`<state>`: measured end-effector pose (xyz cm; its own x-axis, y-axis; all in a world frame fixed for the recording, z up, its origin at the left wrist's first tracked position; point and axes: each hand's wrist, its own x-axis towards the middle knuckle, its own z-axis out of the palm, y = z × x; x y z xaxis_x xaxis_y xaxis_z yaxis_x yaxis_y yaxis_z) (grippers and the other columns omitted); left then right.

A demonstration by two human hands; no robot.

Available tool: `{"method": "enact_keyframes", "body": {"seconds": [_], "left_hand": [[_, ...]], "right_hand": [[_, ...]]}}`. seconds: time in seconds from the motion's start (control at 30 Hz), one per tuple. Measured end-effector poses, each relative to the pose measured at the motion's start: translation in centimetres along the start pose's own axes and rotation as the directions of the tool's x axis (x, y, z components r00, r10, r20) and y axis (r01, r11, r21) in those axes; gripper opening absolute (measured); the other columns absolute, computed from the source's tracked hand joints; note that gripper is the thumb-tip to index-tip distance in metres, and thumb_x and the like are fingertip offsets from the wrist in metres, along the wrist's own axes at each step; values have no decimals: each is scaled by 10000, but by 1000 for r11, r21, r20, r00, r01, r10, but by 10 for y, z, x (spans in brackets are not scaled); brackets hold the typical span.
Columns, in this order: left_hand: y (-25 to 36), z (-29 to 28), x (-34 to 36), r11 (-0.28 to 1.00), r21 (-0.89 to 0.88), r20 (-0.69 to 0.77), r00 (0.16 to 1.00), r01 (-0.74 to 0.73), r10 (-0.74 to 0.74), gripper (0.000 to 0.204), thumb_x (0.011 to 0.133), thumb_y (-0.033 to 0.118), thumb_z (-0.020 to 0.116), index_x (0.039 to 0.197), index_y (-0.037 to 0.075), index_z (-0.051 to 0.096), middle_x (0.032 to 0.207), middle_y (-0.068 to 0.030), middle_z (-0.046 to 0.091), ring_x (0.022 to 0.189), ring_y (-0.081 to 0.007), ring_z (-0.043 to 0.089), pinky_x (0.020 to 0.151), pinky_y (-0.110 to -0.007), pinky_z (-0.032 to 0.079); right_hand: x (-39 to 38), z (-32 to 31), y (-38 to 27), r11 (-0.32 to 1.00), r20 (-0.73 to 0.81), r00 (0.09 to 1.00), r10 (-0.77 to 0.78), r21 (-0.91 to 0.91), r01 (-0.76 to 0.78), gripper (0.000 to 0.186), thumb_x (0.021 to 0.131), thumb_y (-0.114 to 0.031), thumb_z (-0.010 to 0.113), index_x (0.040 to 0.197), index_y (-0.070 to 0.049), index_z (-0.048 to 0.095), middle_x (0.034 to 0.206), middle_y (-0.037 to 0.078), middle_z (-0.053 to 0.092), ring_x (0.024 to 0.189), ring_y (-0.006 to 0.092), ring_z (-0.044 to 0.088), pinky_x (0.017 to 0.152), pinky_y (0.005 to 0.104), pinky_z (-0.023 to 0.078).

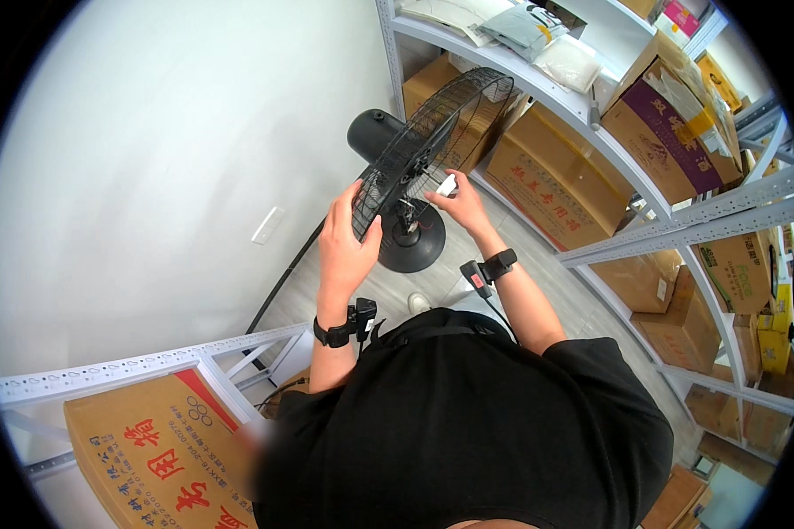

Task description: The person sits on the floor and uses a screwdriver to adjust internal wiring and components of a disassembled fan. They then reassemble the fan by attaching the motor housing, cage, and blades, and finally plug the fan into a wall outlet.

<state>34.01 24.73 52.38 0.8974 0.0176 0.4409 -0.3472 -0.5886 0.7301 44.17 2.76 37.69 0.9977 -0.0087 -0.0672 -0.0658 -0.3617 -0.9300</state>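
A black pedestal fan with a wire cage [465,91] and a round motor housing [370,134] stands near the wall on a round black base [413,252], its head tilted. Exposed wires show at its neck. My left hand [348,242] grips the left edge of the cage, thumb on the near side. My right hand [460,203], beside the fan's centre, holds a small white object [447,184] between thumb and fingers; what it is exactly I cannot make out. Both wrists wear black strapped devices.
A white wall [168,176] with a switch plate [266,224] is at left. Metal shelving [640,199] with cardboard boxes [556,176] and parcels [520,31] lines the right. Another rack with a large box [123,414] is at lower left. A black cable [282,282] runs beside the fan.
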Motion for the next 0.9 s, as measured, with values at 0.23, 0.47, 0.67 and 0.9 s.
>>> {"method": "enact_keyframes", "body": {"seconds": [0.23, 0.47, 0.67, 0.9], "left_hand": [[0, 0, 0, 999, 41, 11, 1000, -26, 25, 502, 827, 59, 656, 1292, -12, 482, 1184, -195, 597, 1084, -303, 603, 943, -382, 473], [0, 2, 1, 1000, 1, 14, 1000, -11, 11, 521, 800, 51, 650, 1293, 20, 484, 1189, -199, 582, 1092, -366, 579, 920, -416, 468], [-6, 0, 0, 1000, -15, -8, 1000, -11, 11, 517, 793, 38, 651, 1283, 18, 488, 1196, -197, 583, 1083, -367, 587, 914, -412, 476], [-3, -1, 0, 1000, 14, 14, 1000, -5, 5, 507, 826, 49, 657, 1299, -3, 484, 1205, -192, 592, 1101, -290, 604, 947, -375, 478]], "right_hand": [[8, 3, 6, 973, -214, 952, -217, -121, 195, 683, 758, -419, 768, 1245, -10, 520, 1108, 193, 593, 1002, 284, 595, 841, 387, 493], [14, 8, 11, 970, -191, 981, 22, 242, 25, 473, 912, -367, 627, 1238, -39, 530, 1144, 184, 555, 916, 243, 621, 728, 357, 573], [-7, -2, -19, 980, 12, 998, 61, 191, -62, 735, 814, -379, 752, 1370, -38, 413, 1290, 231, 445, 992, 227, 613, 728, 329, 591], [1, -1, -7, 934, 114, 973, 203, 277, -227, 748, 829, -405, 737, 1387, -41, 399, 1145, 205, 569, 927, 203, 635, 724, 311, 569]]}}
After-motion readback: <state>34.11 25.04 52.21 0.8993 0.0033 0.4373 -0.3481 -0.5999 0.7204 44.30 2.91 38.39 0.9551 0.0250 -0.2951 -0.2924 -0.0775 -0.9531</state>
